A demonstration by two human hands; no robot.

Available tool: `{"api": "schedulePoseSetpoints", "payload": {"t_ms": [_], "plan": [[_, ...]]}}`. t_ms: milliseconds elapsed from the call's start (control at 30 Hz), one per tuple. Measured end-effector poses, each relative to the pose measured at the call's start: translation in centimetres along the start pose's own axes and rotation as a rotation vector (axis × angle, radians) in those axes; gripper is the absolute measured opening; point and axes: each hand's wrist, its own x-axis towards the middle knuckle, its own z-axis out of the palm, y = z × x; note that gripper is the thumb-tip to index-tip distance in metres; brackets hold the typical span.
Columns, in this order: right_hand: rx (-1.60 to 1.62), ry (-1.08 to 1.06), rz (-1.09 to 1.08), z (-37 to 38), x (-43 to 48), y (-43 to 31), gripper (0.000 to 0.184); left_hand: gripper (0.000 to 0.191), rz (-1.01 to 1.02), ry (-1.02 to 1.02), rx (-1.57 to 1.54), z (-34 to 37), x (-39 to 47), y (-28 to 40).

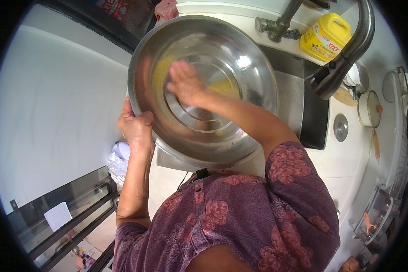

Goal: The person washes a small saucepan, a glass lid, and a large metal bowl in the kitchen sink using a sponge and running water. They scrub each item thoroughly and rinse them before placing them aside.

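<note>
A large, shiny stainless steel basin point(204, 142) is tilted over the sink in front of me. My left hand point(136, 124) grips its left rim, with the thumb over the edge. Inside the bowl, my right hand point(187, 83) is spread low against the bottom, blurred by motion. Nothing shows in that hand, though its palm side is hidden. Yellow patches on the basin's inner wall look like reflections. Part of the dark-walled sink point(290, 91) shows to the right of the basin.
A gooseneck faucet point(343, 64) overhangs the sink at right. Behind it stands a yellow detergent jug point(326, 37), beside a wall valve point(275, 25). A metal sink strainer point(341, 127) and a lidded pot point(369, 108) rest on the right counter. A white wall point(61, 102) rises at left.
</note>
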Motion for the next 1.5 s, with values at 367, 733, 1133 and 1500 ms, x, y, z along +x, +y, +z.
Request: {"api": "schedulePoseSetpoints", "payload": {"t_ms": [367,733,1133,1500], "plan": [[-0.017,-0.358,-0.506,-11.2,-11.5,9.9,0.055,0.053,0.007,-0.006,0.049,-0.2,-0.1,-0.3],[-0.659,-0.322,-0.431,-12.7,-4.4,19.0,0.050,0.053,0.047,0.048,0.117,0.4,-0.6,0.8],[0.769,-1.012,0.280,-15.0,-14.3,-5.4,0.063,0.052,0.176,0.043,0.160,2.2,-2.1,2.5],[-0.233,-0.907,-0.104,-18.9,-14.8,9.7,0.047,0.048,0.236,0.033,0.241,1.5,-1.6,3.0]]}}
